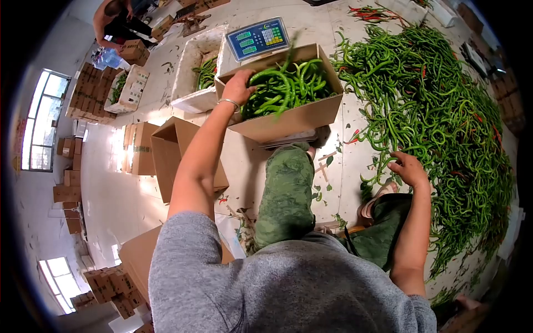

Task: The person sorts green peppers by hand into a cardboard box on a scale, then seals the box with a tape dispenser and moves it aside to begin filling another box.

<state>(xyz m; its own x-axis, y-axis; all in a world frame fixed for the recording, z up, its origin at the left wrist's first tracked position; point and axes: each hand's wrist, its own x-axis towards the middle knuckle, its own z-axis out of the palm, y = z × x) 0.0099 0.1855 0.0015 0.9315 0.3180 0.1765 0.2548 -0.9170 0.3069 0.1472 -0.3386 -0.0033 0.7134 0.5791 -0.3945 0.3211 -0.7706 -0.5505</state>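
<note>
An open cardboard box full of long green chili peppers stands in front of me. At its left side, my left hand rests over the rim, with its fingers spread at the peppers. A blurred green streak shows above the box's back edge; it looks like a pepper in motion. My right hand is at the near left edge of a large pile of green peppers on the floor. Its fingers are loosely bent and apart, and I see nothing held in them.
A scale display stands behind the box. Left of it is a white foam box with some peppers. An upright open carton stands near my left arm. Another person bends over a carton at the far left.
</note>
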